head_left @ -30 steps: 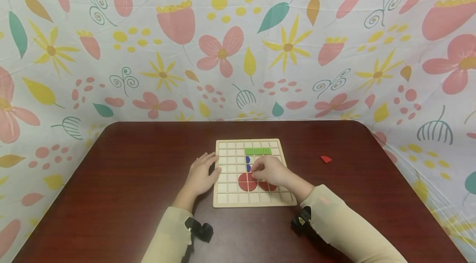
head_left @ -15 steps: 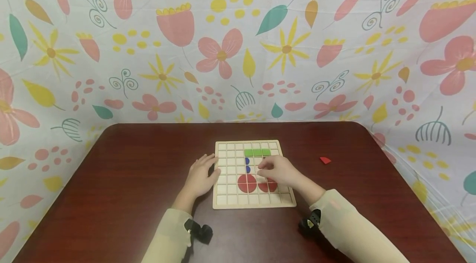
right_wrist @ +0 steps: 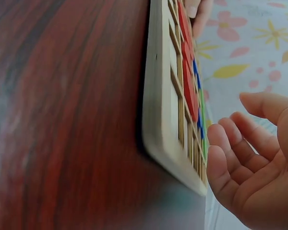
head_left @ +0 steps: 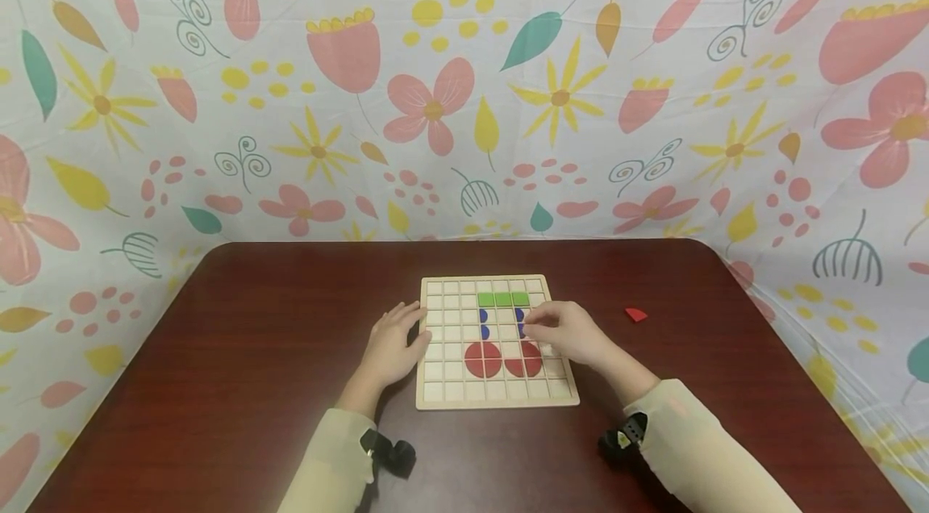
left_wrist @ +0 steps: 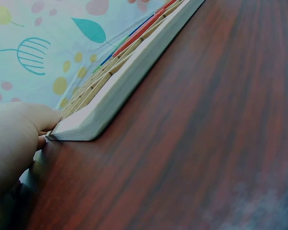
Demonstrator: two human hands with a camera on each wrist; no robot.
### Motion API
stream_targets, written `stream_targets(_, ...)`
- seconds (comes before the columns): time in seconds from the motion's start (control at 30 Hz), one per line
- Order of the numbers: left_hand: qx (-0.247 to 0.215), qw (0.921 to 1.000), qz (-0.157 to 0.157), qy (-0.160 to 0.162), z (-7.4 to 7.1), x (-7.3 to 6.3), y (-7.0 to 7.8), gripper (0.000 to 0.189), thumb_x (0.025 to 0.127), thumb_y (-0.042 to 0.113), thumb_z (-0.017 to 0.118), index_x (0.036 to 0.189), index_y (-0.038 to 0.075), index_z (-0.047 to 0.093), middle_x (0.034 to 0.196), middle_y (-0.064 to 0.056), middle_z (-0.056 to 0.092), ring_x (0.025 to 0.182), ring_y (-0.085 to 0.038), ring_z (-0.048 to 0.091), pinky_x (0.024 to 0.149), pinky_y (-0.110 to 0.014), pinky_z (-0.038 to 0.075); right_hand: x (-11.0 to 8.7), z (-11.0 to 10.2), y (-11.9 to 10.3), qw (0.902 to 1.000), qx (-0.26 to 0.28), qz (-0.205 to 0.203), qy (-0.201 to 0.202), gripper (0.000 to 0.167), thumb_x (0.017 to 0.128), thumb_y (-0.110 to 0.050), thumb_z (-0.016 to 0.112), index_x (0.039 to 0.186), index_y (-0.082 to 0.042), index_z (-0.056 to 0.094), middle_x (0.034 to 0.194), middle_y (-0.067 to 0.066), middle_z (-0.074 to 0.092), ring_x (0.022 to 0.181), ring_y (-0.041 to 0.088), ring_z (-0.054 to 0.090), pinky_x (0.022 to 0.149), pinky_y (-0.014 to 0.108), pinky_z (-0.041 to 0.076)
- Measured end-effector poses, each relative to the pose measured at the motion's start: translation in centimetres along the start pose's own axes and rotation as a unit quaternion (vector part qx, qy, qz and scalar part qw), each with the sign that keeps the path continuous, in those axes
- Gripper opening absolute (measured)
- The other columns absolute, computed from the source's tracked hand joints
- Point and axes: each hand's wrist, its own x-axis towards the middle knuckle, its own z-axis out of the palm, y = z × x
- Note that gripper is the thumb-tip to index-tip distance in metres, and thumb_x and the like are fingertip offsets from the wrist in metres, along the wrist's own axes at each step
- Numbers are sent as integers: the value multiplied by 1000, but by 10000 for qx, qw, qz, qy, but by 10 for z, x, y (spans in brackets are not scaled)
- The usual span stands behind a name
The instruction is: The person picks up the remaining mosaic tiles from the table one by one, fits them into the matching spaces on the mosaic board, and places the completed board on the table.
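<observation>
On the table lies a square wooden grid board with raised dividers. Three green squares sit in a row near its top. Below them are two blue half-round pieces on the left and blue pieces on the right, the latter partly behind my right fingers. A full red circle and a three-quarter red circle lie lower down. My left hand rests at the board's left edge, thumb touching it. My right hand hovers over the right side, thumb and fingers apart, holding nothing.
A loose red quarter piece lies on the dark wooden table, right of the board. Behind the table hangs a flowered cloth. Each wrist carries a black camera.
My right hand has moved rightward from the red circles, uncovering the blue pieces on the right and a pale cell at the second circle's upper left. The left hand stays put.
</observation>
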Motion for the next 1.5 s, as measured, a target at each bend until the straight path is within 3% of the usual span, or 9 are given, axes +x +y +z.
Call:
stream_targets(0.13, -71, 10000, 3, -4, 0, -1, 1, 45, 93, 29, 55, 134, 10, 54, 145, -10, 46, 141, -33, 31, 114, -57, 19, -2, -5, 8, 9998, 115, 95, 104, 28, 85, -26, 70, 104, -6, 70, 104, 9, 69, 93, 20, 60, 74, 29, 51)
stream_targets(0.33, -31, 10000, -12, 10, 1, 0, 0, 45, 93, 29, 55, 134, 10, 54, 145, -10, 46, 140, -32, 31, 114, -56, 20, -5, -13, 19, 9980, 530, 297, 145, 32, 85, -27, 69, 106, -3, 68, 100, 12, 69, 80, 17, 62, 64, 28, 55)
stream_targets(0.8, -12, 10000, 12, 18, 1, -1, -1, 45, 93, 29, 55, 134, 10, 54, 144, -10, 46, 140, -33, 32, 114, -56, 20, -14, -33, 41, 9972, 407, 477, 413, 35, 90, -32, 63, 110, -4, 67, 93, 13, 69, 81, 20, 63, 65, 30, 53)
stream_targets(1.03, -24, 10000, 27, 5, 0, -1, -1, 45, 93, 29, 55, 134, 10, 53, 145, -10, 46, 140, -33, 31, 114, -57, 20, -20, -44, 50, 9960, 462, 549, 533, 39, 91, -34, 61, 114, -2, 65, 97, 17, 68, 84, 21, 65, 66, 29, 54)
stream_targets(1.3, 57, 10000, 41, -18, -1, 0, -1, 45, 93, 28, 54, 134, 9, 54, 144, -10, 46, 140, -34, 32, 114, -56, 21, -25, -52, 58, 9922, 660, 618, 854, 40, 94, -34, 57, 115, 0, 63, 107, 21, 66, 85, 20, 66, 68, 31, 55)
stream_targets(1.5, 33, 10000, 68, -15, -2, 0, 0, 45, 93, 29, 54, 134, 9, 53, 145, -11, 46, 140, -34, 32, 113, -57, 21, -26, -58, 66, 9885, 616, 615, 1240, 42, 95, -35, 55, 114, 0, 63, 101, 21, 67, 81, 16, 66, 68, 30, 56)
